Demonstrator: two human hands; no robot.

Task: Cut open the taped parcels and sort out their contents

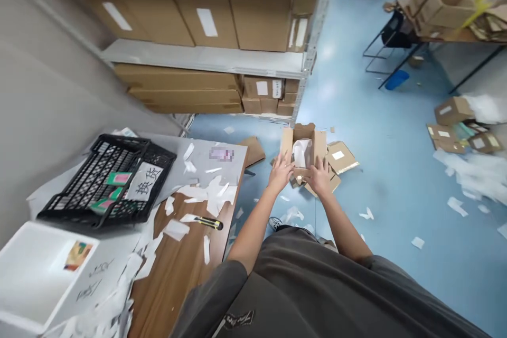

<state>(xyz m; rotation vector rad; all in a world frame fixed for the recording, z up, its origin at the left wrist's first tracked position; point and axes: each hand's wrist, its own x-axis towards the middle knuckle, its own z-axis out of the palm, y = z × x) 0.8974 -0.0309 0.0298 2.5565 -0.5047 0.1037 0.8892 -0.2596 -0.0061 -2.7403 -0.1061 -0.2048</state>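
While a corrugated cardboard box is gripped at its near edge by the left hand and right hand, crumpled white film is seen inside, above the blue floor.

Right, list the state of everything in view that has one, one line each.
left hand, on the box's near left corner
right hand, on the box's near right side
open cardboard box, flaps up
white wrapping, crumpled inside the box
utility knife, lying on the wooden tabletop
black plastic crate, paper sign attached
shelved cartons, closed and stacked
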